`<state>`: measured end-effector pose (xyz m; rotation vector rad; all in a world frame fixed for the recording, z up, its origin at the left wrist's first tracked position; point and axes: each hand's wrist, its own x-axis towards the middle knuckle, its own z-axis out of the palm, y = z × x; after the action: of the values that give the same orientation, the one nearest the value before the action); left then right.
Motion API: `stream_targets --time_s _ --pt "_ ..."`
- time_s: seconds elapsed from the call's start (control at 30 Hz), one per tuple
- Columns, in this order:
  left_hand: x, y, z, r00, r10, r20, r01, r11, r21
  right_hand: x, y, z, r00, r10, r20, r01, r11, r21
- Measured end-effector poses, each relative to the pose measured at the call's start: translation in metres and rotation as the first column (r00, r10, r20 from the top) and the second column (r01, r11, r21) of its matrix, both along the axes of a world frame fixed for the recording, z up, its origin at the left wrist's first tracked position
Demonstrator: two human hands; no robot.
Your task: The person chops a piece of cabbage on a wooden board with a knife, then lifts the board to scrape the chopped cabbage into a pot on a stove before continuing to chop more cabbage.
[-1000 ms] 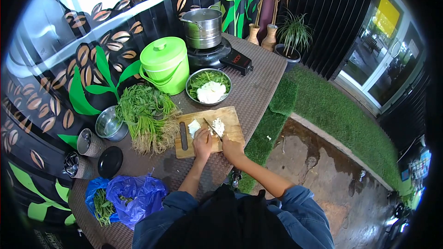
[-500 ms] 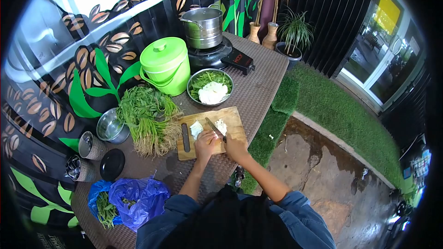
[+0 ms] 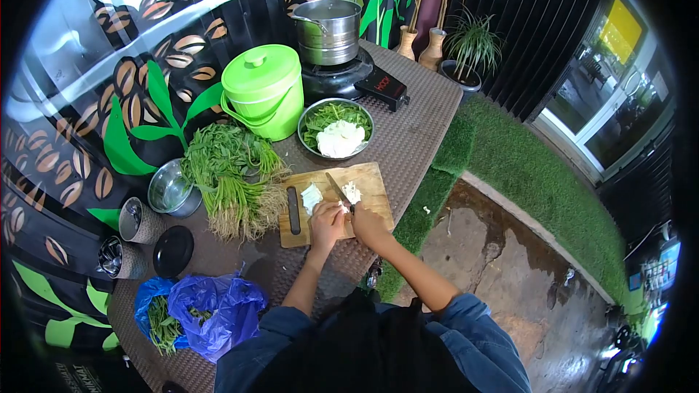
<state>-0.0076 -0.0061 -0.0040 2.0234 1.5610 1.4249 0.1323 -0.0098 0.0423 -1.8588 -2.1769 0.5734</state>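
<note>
A wooden cutting board [image 3: 373,180] lies near the table's front edge. My right hand [image 3: 370,227] is closed around the handle of a knife [image 3: 338,188], whose blade points up and left over the board. Just left of the blade, my left hand [image 3: 327,225] has its fingers bent together on a small white vegetable piece [image 3: 344,207], mostly hidden by the fingers. Finely chopped white bits [image 3: 352,192] lie right of the blade. Another heap of white slices [image 3: 312,196] sits near the board's slot.
Behind the board stands a metal bowl [image 3: 301,136] of green leaves and white slices. A green lidded bucket [image 3: 262,94], a pot [image 3: 328,33] on a stove [image 3: 331,81], rooted greens [image 3: 237,175], a steel bowl [image 3: 175,193] and blue plastic bags [image 3: 218,313] share the table.
The view has shifted slightly. The knife and both hands stay close together over the board, with only small movement of the blade and fingers.
</note>
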Motion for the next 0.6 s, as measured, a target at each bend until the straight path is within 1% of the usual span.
stream_targets --time_s 0.07,0.13,0.17,0.23,0.37,0.5,0.6 --pt "0.0 -0.001 -0.001 1.0 0.012 0.014 -0.012 1.0 -0.006 -0.001 -0.003 0.01 1.0 0.026 -0.001 -0.026 1.0 0.0" --pt "0.001 0.0 -0.001 0.999 0.021 0.033 -0.021 1.0 -0.009 -0.001 -0.009 0.012 0.998 0.035 0.055 -0.036 0.999 0.018" --pt "0.001 0.0 -0.002 0.999 0.03 0.041 -0.029 0.999 -0.024 -0.002 -0.016 0.006 0.998 0.035 0.058 -0.036 0.999 0.016" --pt "0.001 0.0 0.0 0.998 0.041 0.052 -0.039 0.998 -0.041 -0.008 -0.029 -0.014 0.997 -0.054 0.05 0.049 0.994 0.093" --pt "-0.003 -0.001 0.0 0.998 0.016 0.069 -0.012 0.998 -0.056 -0.012 -0.027 -0.034 0.996 -0.069 0.05 0.062 0.99 0.125" --pt "-0.001 0.002 -0.002 0.996 0.01 0.088 -0.005 0.998 -0.059 -0.007 0.0 -0.018 0.999 -0.036 0.029 0.033 0.993 0.111" --pt "-0.001 -0.001 0.001 0.997 0.014 0.075 -0.008 0.996 -0.089 -0.005 -0.012 0.001 1.0 -0.013 0.007 0.012 0.995 0.097"
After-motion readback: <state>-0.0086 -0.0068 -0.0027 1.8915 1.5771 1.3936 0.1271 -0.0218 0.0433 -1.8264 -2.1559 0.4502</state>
